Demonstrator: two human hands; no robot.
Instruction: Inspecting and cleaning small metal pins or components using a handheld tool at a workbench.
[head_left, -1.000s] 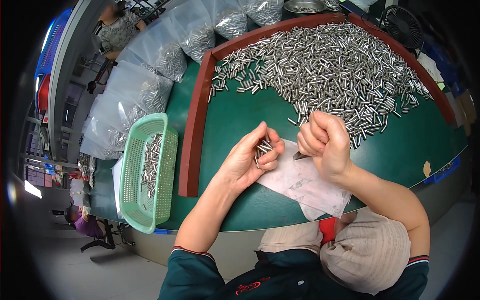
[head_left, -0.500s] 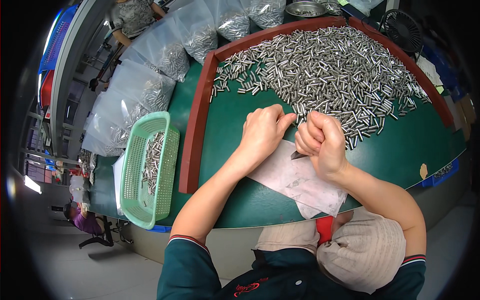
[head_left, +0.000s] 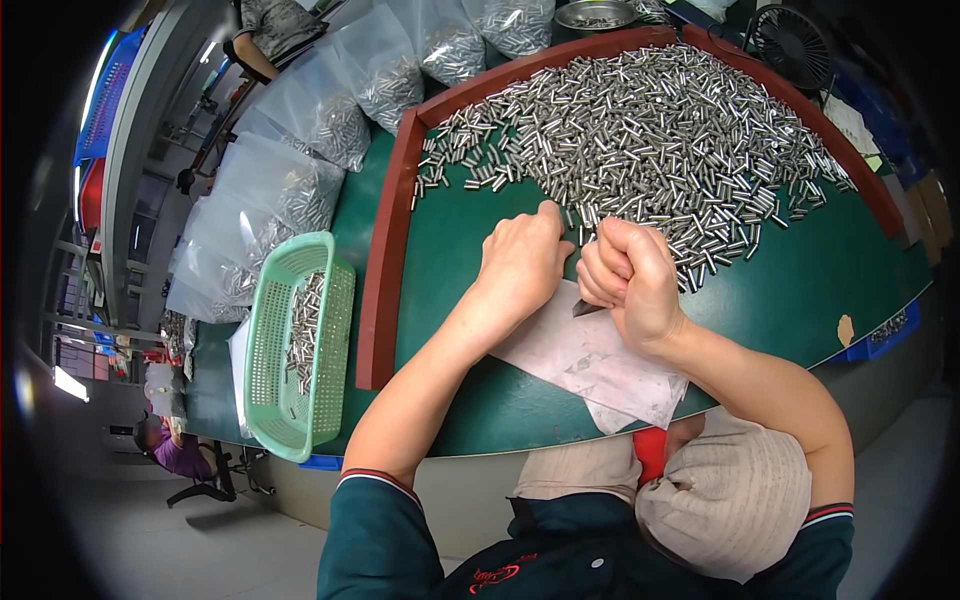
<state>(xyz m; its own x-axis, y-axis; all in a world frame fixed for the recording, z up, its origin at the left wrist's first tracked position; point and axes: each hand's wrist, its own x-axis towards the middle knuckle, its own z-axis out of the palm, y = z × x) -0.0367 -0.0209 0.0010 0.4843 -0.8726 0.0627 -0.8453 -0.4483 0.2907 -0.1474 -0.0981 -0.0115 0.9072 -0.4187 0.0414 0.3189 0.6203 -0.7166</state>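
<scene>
At the near edge of a large heap of short metal pins (head_left: 650, 150), both hands work close together over the green tabletop. My left hand (head_left: 520, 260) is bent with its fingers curled; the back of the hand hides the fingertips and whatever is in them. Just right of it, my right hand (head_left: 635, 285) is a fist around a dark tool with a flat, pointed end (head_left: 586, 309), which juts out below the fingers. The rest of that tool is hidden in the palm. Beneath the hands lies a stained, pale cloth (head_left: 600, 365).
A red-brown wooden border (head_left: 383, 270) fences the heap. Left of it stands a green perforated basket (head_left: 335, 345) holding more pins. Clear bags of pins (head_left: 335, 125) line the far left. A metal bowl (head_left: 597, 14) and a black fan (head_left: 793, 47) stand at the back.
My right hand has shifted slightly left, with the dark tool still in it. The left hand has turned, and its thumb no longer sticks out as far. The whole view has shifted a little.
</scene>
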